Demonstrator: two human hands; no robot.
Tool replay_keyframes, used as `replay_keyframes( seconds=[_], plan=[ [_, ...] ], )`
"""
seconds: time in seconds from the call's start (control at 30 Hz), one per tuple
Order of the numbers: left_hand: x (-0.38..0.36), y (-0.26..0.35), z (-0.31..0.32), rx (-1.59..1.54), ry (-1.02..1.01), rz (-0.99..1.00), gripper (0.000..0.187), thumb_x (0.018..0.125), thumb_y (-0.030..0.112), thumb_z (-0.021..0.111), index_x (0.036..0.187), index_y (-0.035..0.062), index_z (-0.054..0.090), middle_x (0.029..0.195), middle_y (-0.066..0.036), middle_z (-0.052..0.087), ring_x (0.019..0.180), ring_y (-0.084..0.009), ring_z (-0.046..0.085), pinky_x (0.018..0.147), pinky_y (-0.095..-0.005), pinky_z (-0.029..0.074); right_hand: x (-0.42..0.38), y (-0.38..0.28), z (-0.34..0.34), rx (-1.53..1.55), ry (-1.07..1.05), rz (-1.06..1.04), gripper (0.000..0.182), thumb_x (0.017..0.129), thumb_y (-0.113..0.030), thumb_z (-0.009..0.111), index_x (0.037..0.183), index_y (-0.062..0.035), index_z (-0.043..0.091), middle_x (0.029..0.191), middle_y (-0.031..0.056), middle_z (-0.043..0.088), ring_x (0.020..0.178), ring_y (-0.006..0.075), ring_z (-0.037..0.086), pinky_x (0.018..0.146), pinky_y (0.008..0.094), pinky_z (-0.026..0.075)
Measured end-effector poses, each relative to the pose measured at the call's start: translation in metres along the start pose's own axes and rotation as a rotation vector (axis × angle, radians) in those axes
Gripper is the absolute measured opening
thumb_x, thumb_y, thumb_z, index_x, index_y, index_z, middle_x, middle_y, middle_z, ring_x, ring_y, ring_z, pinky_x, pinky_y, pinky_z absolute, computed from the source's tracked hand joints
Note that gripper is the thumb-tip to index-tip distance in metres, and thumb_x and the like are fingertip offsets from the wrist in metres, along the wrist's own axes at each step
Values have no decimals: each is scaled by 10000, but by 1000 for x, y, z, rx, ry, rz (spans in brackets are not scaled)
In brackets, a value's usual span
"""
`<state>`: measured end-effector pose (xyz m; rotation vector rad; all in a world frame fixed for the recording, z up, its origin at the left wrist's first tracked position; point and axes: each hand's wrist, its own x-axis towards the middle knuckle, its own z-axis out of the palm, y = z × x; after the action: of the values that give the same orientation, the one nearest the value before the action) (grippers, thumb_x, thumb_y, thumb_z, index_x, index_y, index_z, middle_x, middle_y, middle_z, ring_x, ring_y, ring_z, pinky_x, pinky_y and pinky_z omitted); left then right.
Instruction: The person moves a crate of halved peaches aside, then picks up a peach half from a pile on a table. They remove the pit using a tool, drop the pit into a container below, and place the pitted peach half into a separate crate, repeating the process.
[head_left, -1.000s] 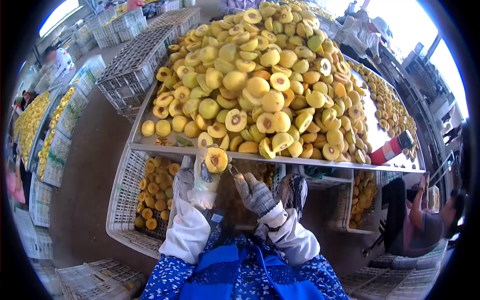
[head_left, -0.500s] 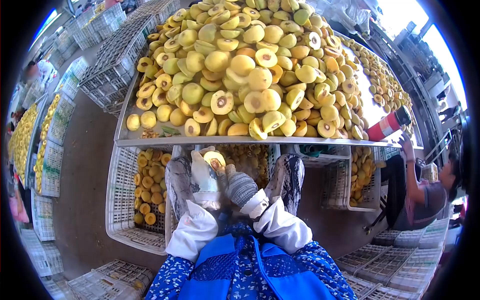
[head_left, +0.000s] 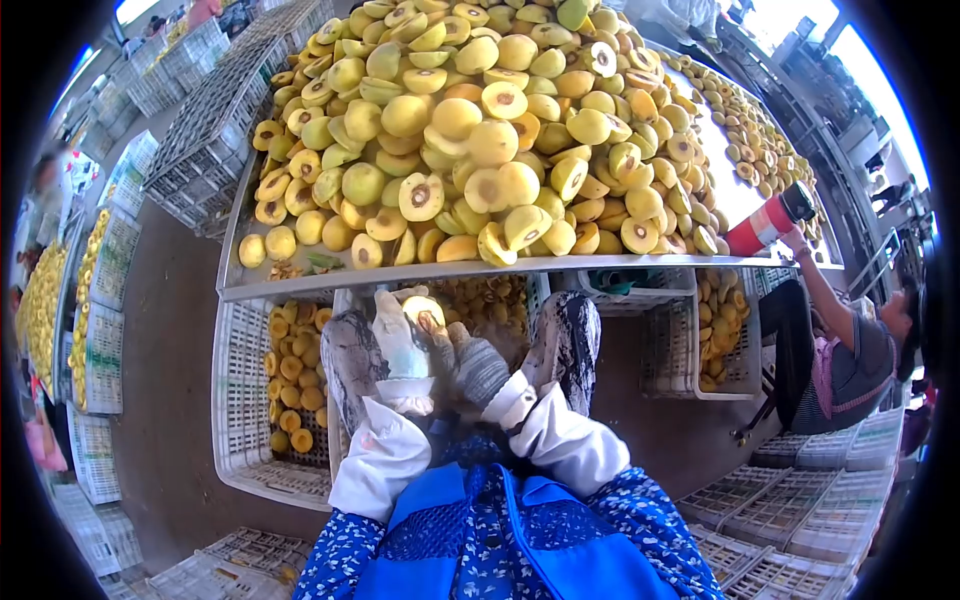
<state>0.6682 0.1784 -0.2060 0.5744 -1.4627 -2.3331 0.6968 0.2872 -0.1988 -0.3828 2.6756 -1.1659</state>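
A yellow peach half [head_left: 425,312], cut face up, sits in my left hand [head_left: 398,345], which wears a whitish glove and is closed around it. Close beside it, my right hand [head_left: 482,372] in a grey knitted glove has its fingers curled in against the fruit. Whatever those fingers grip, if anything, is hidden. Both hands are between my knees, just below the front edge of a metal table [head_left: 520,265]. On that table lies a big heap of peach halves [head_left: 460,120], some showing brown centres.
White crates of peach halves stand under the table, one crate [head_left: 235,400] at left and another [head_left: 690,340] at right. A red flask [head_left: 757,228] with a black lid leans at the table's right corner. A seated co-worker [head_left: 845,370] reaches there. Stacked crates [head_left: 230,130] stand at left.
My view has shifted slightly, moving the table up and left in the picture. The peach half stays in my left hand. The co-worker's hand has moved up to the red flask.
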Motion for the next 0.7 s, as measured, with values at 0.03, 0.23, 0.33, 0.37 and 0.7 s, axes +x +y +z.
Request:
replay_keyframes(
  seconds=[0.03,0.23,0.33,0.37,0.7],
  plan=[
    [0,0,1,-48,6,-9,544,952,455,378,871,-32,606,765,-84,620,627,-155,569,591,-271,495,-2,-8,0,10,51,14,334,948,-338,323,984,-39,466,796,255,569,678,433,576,612,530,441],
    [-1,-4,-3,-30,54,42,539,950,470,384,861,-15,599,772,-80,610,633,-157,564,593,-267,487,-4,-21,-5,-40,-59,142,356,934,-368,357,1003,-30,444,797,267,589,741,433,587,672,525,447],
    [4,-13,-9,-22,72,-28,539,949,477,381,860,-7,599,764,-73,604,640,-152,559,602,-264,484,0,-19,-9,-61,-146,202,385,918,-390,389,1014,-21,431,786,288,600,774,440,590,713,523,445],
    [2,-12,-9,-11,64,-36,540,948,481,380,861,-5,600,760,-70,601,638,-149,556,603,-263,483,0,-17,-8,-76,-164,189,396,912,-398,399,1016,-18,427,784,295,601,783,443,591,725,523,443],
    [-6,-7,-13,138,-91,-71,476,958,383,406,813,-22,610,732,-100,632,586,-138,564,546,-259,470,2,43,20,251,-135,-49,339,909,-352,462,933,-20,522,787,240,623,744,396,604,665,460,469]
  ],
)
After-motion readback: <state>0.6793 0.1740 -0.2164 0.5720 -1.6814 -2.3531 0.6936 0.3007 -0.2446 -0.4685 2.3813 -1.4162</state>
